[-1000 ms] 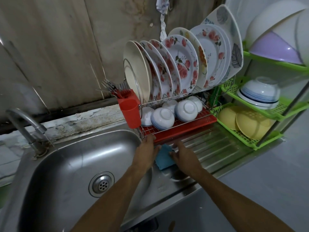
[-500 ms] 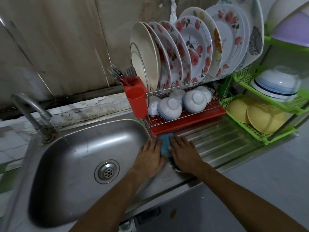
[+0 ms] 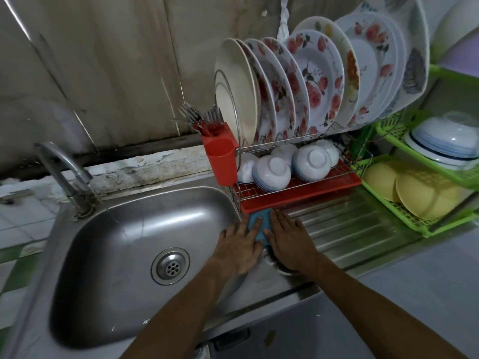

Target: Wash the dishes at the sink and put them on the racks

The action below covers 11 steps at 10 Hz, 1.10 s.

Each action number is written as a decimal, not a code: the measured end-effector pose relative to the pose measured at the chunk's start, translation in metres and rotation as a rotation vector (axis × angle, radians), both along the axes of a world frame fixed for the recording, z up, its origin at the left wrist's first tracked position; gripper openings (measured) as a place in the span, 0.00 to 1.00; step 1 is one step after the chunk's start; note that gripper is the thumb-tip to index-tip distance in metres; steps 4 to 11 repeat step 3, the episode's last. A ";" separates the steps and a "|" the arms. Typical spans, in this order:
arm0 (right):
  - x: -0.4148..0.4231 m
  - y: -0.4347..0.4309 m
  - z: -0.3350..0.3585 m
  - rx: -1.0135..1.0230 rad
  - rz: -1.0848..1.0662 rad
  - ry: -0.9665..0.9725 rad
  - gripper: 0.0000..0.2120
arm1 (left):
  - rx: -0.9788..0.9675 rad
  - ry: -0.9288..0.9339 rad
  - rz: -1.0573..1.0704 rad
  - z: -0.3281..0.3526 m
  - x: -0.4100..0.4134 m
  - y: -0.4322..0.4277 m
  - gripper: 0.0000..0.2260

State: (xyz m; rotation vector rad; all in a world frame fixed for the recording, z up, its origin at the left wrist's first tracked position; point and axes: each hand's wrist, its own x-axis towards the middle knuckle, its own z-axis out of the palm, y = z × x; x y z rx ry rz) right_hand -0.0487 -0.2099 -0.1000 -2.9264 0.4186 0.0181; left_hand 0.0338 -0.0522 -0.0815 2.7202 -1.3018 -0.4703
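Against the drainboard (image 3: 350, 224), left hand (image 3: 239, 244) and right hand (image 3: 290, 239), flat-fingered, press blue cloth (image 3: 260, 221).

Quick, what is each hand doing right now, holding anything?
Left hand: open, fingers flat on the blue cloth.
Right hand: open, fingers flat on the same cloth.

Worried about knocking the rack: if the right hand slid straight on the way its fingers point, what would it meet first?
Probably the red tray, its front edge just beyond the fingertips of the right hand, though depth is unclear.
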 end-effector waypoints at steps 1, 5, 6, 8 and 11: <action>-0.002 -0.008 0.003 -0.049 0.069 0.039 0.49 | -0.017 0.002 0.020 -0.002 -0.013 -0.001 0.30; -0.006 -0.001 0.003 -0.002 0.028 -0.027 0.40 | -0.134 0.048 0.071 -0.001 -0.018 0.009 0.32; -0.006 -0.001 0.003 -0.002 0.028 -0.027 0.40 | -0.134 0.048 0.071 -0.001 -0.018 0.009 0.32; -0.006 -0.001 0.003 -0.002 0.028 -0.027 0.40 | -0.134 0.048 0.071 -0.001 -0.018 0.009 0.32; -0.006 -0.001 0.003 -0.002 0.028 -0.027 0.40 | -0.134 0.048 0.071 -0.001 -0.018 0.009 0.32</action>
